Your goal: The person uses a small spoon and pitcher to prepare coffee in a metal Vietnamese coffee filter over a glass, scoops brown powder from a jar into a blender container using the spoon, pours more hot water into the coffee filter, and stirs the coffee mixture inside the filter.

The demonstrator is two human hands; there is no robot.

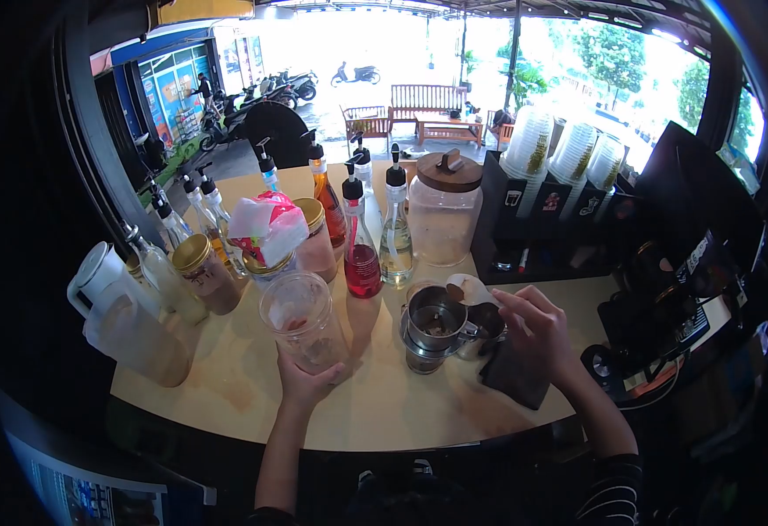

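My left hand (307, 383) is wrapped round the lower part of a clear jar (318, 337), whose open mouth tilts toward me and shows brown residue inside. A white scoop (475, 290) with brown powder in it is pinched in my right hand (539, 331). The scoop's bowl is over the rim of a metal drip coffee filter (432, 329), which has some dark grounds at its bottom and rests on a small glass (425, 360). Close beside the filter stands a metal cup (487, 326), partly behind my right fingers. Below that hand lies a dark folded cloth (515, 375).
Several pump bottles (362, 259) line the far side of the counter (226, 399). Gold-lidded jars (207, 273) and plastic pitchers (134, 342) stand left. Behind the filter is a wooden-lidded jar (445, 215). A black rack (542, 228) with stacked cups (572, 153) stands right.
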